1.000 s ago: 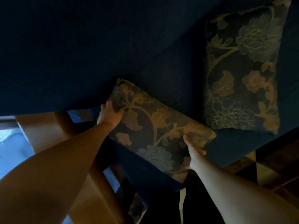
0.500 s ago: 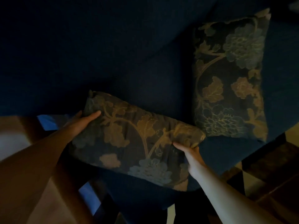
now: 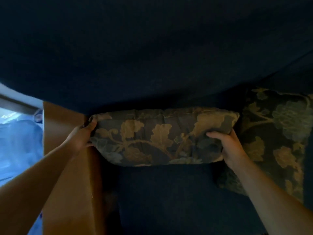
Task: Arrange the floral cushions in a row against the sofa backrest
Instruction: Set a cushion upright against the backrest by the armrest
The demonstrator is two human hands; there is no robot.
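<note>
A dark floral cushion (image 3: 160, 136) with gold leaves stands upright at the foot of the navy sofa backrest (image 3: 152, 56), at the sofa's left end. My left hand (image 3: 81, 138) grips its left edge and my right hand (image 3: 227, 146) grips its right edge. A second floral cushion (image 3: 277, 133) leans against the backrest just to the right, touching the first; my right forearm hides its lower left part.
A brown wooden armrest (image 3: 67, 167) runs along the left of the navy seat (image 3: 177, 200). Pale blue fabric (image 3: 18, 141) lies beyond the armrest at far left.
The cushion has gone from lying tilted at the seat's front to standing level against the backrest. Both hands moved up with it, and my view has swung closer to the sofa.
</note>
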